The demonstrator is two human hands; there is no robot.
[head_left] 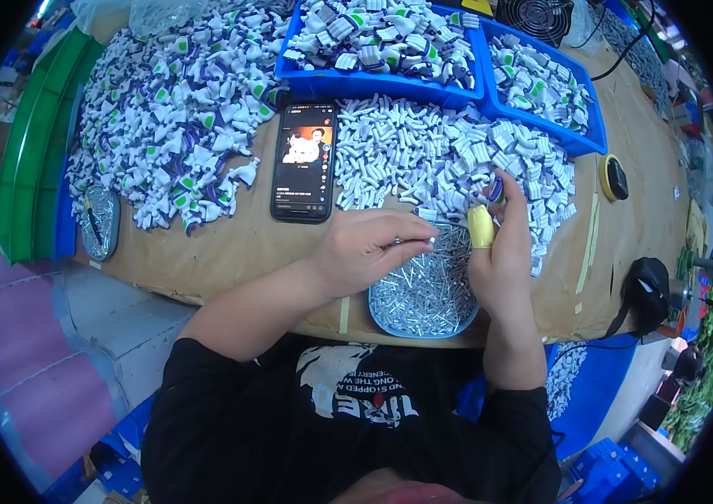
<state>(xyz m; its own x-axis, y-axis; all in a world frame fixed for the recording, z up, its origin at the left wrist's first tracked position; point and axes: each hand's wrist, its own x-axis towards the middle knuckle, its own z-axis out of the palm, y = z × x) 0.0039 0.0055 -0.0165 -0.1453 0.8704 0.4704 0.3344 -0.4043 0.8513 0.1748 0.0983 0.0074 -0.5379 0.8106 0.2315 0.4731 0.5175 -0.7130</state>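
Bare brown tabletop (230,252) lies open to the left of the left hand (369,248) and below the phone (304,161), while the heap of white pieces (449,155), the blue bins (373,84) behind it and the dish of metal pins (428,294) crowd around the right hand (503,252).

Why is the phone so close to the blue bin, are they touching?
Apart. The head view shows brown table between the phone's top edge and the blue bin.
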